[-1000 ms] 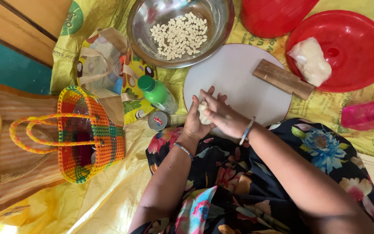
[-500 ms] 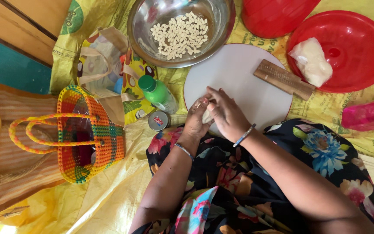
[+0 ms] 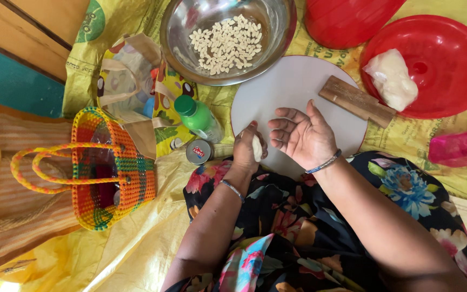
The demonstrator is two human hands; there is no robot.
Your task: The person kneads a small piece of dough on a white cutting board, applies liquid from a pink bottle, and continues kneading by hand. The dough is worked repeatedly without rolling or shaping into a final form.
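Note:
My left hand [image 3: 247,151] is closed around a small pale piece of dough [image 3: 257,148] at the near edge of a round white board [image 3: 293,89]. My right hand [image 3: 301,135] hovers just to its right, palm turned up, fingers spread, holding nothing. A ridged wooden paddle [image 3: 357,100] lies on the board's right side. Beyond the board stands a steel bowl [image 3: 182,27] with several small shaped dough pieces [image 3: 227,43]. A wrapped lump of dough [image 3: 393,80] rests on a red plate [image 3: 449,54] at the right.
A green-capped bottle [image 3: 198,116] and a small round tin [image 3: 198,151] lie left of the board. A colourful woven basket [image 3: 109,167] and a printed bag [image 3: 125,81] sit further left. A red bowl [image 3: 347,19] is at the top, a pink container [image 3: 460,146] at the right.
My hands were pressed together rolling the dough. They have parted: the right hand has opened palm up, and the dough stays in the left hand.

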